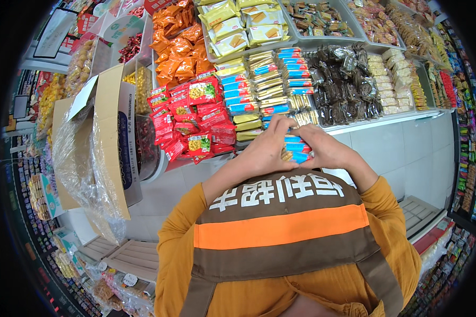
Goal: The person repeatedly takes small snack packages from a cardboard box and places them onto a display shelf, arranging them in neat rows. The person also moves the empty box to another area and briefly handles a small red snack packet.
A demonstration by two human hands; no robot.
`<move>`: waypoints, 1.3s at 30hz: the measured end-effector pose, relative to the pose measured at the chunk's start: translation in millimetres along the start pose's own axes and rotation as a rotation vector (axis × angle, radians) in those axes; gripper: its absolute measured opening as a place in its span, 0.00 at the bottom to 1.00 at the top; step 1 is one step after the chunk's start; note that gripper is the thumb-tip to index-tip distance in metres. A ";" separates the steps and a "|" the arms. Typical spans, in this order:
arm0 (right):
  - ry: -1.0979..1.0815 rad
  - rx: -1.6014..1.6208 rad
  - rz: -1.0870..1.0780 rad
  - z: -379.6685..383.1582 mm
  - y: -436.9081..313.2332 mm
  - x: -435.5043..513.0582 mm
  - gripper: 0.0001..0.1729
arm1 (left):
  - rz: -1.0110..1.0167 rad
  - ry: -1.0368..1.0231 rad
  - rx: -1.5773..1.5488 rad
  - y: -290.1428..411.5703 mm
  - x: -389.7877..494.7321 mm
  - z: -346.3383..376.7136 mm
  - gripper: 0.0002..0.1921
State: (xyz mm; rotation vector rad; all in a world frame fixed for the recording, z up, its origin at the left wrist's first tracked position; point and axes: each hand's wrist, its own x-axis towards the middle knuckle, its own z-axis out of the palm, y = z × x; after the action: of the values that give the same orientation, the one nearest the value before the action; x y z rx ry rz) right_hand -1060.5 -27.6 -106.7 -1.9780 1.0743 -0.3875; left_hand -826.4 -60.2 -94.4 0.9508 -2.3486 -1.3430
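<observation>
Both my hands hold a small stack of snack packets with blue and red labels (297,148) close in front of my apron. My left hand (263,148) grips the stack from the left, and my right hand (321,146) closes round its right side. Just beyond my hands lie rows of similar packets of biscuit sticks (238,93) with blue and red labels. Some yellow packets (248,126) lie left of my fingers. Red snack bags (194,115) are heaped farther left, and dark wrapped snacks (343,87) fill the section to the right of the rows.
At the left stands an open cardboard box (111,146) with clear plastic film (83,170) hanging out. Behind the rows are orange bags (180,47) and a clear bin of yellow wafer packets (244,25). The display's white front edge (384,120) runs right of my hands.
</observation>
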 end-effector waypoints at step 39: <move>0.125 -0.752 0.069 -5.2 118.0 57.7 0.53 | 0.080 0.214 0.848 -110.6 61.5 42.8 0.18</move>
State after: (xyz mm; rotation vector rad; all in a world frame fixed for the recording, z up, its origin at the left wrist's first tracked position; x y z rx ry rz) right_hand -1094.1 -110.6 -202.9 -2.5772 1.5148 -0.0603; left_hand -850.0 -111.5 -215.5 1.0997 -2.7439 -0.1415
